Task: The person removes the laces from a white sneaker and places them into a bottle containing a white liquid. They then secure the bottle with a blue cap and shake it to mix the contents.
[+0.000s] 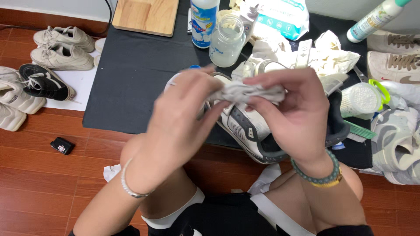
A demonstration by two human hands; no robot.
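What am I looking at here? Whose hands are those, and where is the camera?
The camera sits on a person's head and looks down, so you see that person's own two hands and knees. The left hand and the right hand together hold a crumpled white wipe between their fingers. Just under the hands lies a white and grey sneaker, partly on a dark mat spread on a red wooden floor. On the mat stand a glass jar, a bottle and a pack of wipes, with a green brush to the right. More shoes wait on the floor at the left.
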